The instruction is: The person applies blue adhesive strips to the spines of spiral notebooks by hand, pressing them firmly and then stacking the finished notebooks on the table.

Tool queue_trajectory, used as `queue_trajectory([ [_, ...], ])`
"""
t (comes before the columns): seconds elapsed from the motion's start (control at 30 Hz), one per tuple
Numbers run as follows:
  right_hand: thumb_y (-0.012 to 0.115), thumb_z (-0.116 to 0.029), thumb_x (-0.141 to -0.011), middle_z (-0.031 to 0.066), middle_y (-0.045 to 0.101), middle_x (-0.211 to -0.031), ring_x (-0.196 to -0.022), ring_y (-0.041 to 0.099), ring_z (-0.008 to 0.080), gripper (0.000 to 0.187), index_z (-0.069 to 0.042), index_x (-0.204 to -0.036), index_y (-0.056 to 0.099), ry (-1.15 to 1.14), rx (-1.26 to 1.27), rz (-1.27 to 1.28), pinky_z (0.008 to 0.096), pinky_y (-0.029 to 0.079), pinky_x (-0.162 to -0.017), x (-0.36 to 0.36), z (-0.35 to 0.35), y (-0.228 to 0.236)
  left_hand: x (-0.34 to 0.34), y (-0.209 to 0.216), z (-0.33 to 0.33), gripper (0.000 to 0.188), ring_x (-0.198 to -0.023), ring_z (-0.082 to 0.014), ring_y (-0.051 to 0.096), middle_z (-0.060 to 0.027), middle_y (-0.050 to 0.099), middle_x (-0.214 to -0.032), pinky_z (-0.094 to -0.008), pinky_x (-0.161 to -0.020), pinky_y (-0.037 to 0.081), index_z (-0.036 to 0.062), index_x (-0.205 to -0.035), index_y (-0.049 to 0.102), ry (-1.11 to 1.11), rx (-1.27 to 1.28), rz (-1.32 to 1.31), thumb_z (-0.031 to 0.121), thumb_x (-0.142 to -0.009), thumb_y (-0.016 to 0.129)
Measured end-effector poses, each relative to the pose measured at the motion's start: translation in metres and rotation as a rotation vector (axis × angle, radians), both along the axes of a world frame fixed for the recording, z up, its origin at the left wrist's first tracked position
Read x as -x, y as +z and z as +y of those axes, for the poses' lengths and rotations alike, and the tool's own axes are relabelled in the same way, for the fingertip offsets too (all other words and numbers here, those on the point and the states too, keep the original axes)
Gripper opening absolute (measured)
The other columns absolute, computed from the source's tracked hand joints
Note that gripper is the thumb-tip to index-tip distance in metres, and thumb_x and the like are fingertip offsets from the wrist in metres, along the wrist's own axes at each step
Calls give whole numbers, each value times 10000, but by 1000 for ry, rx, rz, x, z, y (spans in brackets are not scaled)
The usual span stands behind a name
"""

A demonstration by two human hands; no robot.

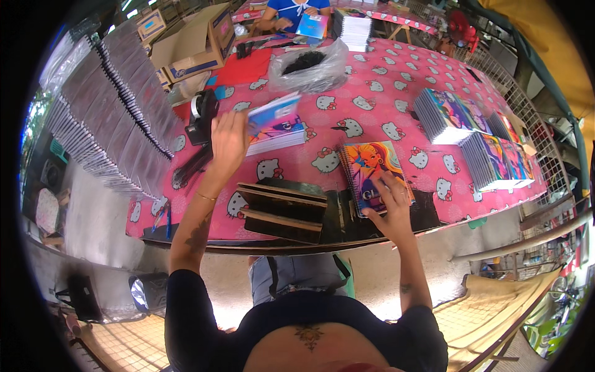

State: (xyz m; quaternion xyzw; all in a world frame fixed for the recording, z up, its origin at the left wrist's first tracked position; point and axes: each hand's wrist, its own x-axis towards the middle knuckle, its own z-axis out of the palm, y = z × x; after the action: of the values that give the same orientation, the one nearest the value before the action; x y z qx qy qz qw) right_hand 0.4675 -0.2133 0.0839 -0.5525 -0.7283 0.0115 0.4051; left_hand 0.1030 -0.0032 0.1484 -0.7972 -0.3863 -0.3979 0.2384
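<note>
My left hand [229,137] is closed on the left edge of a blue-and-white notebook [280,110], which is lifted, tilted and slightly blurred. Directly beneath it lies a short stack of colourful notebooks [279,142]. To the right, my right hand [392,201] lies with fingers spread on a spiral notebook [369,162]. That notebook's cover shows an illustrated figure with flowing orange and yellow hair, and black coils run down its left side. Between my hands, near the table's front edge, sits a dark wooden jig [282,214] with raised strips.
A black hole punch-like tool [202,118] stands beyond my left hand. Tall stacks of spiral-bound pads [102,111] rise at left. Notebook stacks [443,118] stand at right. A plastic bag of black coils [310,65] lies farther back, near another person [296,8] holding a notebook.
</note>
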Motion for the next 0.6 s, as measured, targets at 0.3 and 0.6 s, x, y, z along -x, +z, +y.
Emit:
queue_trajectory([
  [0.3,733,-21,-911,56,727,-1097,-981,657,115,295,8,-1189,642,272,112,958,266,491,-898,88,14,-7,-48,102,-100,177,-822,-301,612,-108,619,-852,-410,-817,422,16,-1048,634,-598,364,68,21,-874,601],
  [0.6,767,-52,-873,89,696,-1131,-1015,643,156,267,5,-1121,685,227,156,798,285,491,-875,119,26,-26,-28,95,-125,250,-806,-269,600,-81,609,-859,-420,-876,409,38,-1092,647,-432,243,259,53,-844,616],
])
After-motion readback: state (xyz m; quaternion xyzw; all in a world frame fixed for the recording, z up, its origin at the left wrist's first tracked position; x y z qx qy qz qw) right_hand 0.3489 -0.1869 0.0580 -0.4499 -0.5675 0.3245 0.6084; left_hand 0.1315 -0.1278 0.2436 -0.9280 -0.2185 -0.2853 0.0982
